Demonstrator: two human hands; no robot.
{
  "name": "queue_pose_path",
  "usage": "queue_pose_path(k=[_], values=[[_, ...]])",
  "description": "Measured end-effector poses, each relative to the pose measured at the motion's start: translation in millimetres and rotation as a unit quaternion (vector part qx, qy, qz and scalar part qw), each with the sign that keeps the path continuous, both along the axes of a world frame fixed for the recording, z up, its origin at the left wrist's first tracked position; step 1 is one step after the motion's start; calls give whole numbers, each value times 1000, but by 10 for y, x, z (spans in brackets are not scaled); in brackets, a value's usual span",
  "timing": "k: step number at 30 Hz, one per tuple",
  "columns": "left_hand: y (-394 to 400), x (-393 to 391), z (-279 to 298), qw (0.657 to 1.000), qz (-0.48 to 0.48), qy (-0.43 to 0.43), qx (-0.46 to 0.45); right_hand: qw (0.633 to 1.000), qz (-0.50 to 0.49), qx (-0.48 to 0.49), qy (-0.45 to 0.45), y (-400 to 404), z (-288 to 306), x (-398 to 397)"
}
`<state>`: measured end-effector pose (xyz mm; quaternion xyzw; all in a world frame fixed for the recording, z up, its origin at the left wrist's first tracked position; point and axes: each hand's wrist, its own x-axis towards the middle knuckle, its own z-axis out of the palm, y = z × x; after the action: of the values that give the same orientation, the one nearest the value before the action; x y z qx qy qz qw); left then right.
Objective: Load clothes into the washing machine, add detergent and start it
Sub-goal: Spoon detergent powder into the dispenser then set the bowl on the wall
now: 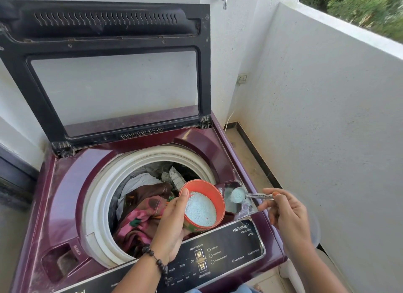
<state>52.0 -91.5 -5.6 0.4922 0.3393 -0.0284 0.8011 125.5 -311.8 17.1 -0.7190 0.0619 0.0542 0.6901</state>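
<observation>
Right hand (pixel 287 212): scoop (pixel 250 195) pointing left

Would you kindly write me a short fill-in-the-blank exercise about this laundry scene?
1. The left hand holds an orange tub of ____ powder.
2. The right hand pinches a clear ____ over the detergent tray.
3. The machine's lid stands ____.

Missing words: blue; scoop; open

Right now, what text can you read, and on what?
All on the washing machine's control panel:
"WhiteMagic", "Classic", "6.0 kg" at upper right; the model number after "Classic" is blurred.
"Wash Options"
"Wash", "Rinse", "Dry"
"Water Level"
"Low", "Medium", "High", "Max": tiny, uncertain.
"Auto Restart"
The other small indicator labels: too blurred.
Red print on the orange detergent tub: unreadable.
</observation>
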Motion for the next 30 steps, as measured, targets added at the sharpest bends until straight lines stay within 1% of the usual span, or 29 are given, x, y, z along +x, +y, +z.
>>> queue_pose_path(k=[11,30], values=[[-7,-2,36,1000,-10,1,3,997,11,-43,-57,21,24,27],[5,4,-9,1000,-11,0,0,994,19,-86,-58,66,98,-2]])
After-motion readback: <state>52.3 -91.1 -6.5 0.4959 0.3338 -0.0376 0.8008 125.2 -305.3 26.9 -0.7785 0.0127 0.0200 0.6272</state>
